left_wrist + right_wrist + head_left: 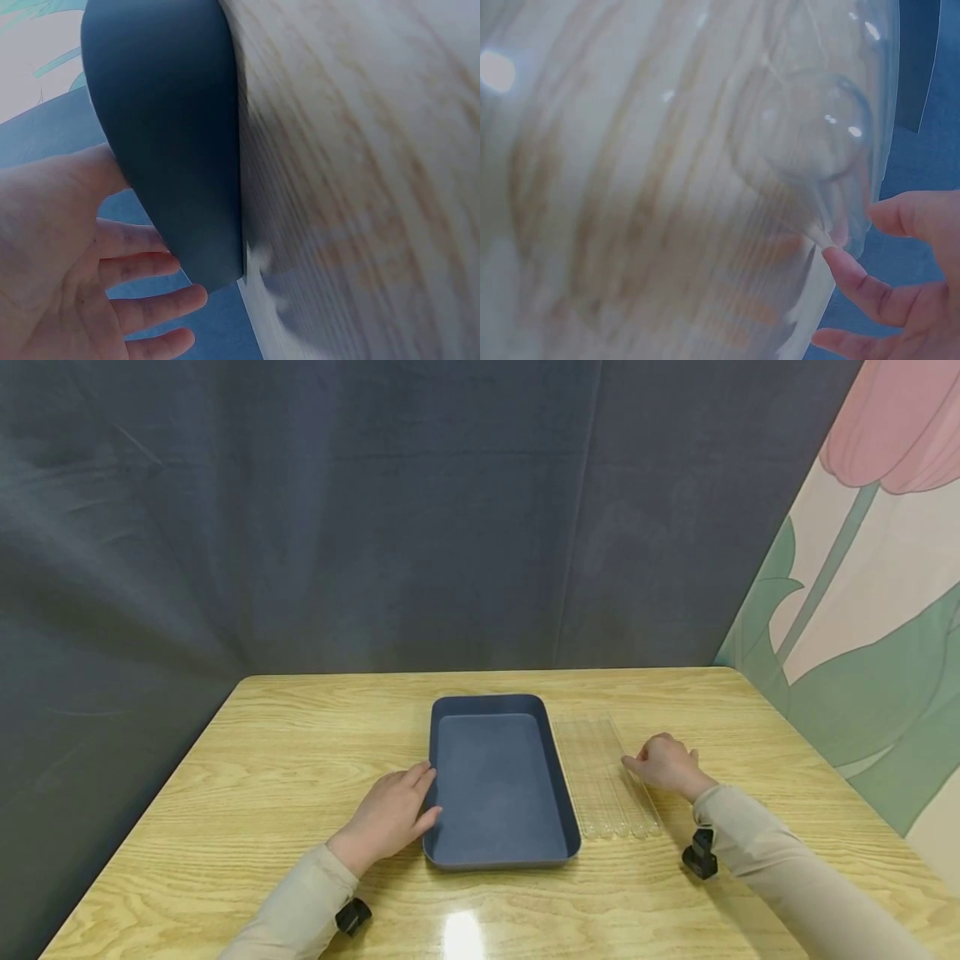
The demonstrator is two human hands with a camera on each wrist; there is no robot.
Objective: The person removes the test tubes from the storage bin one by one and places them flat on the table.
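Note:
A dark blue rectangular tray point(498, 785) with raised walls sits on the table, nothing lying in it. My left hand point(392, 817) rests on its left wall with extended fingers; in the left wrist view the thumb and fingertips touch the rim point(161, 142). To the tray's right lies a clear plastic tray point(600, 781) with several long, round-ended channels, also seen close up in the right wrist view. My right hand point(666, 766) pinches the clear tray's right edge between thumb point(900, 214) and index finger point(855, 281).
The wood-grain table point(315, 727) runs back to a dark curtain point(412, 527). On the right stands a wall painted with a pink tulip point(885, 435) and green leaves. A black wrist camera point(701, 855) hangs under the right sleeve, another under the left.

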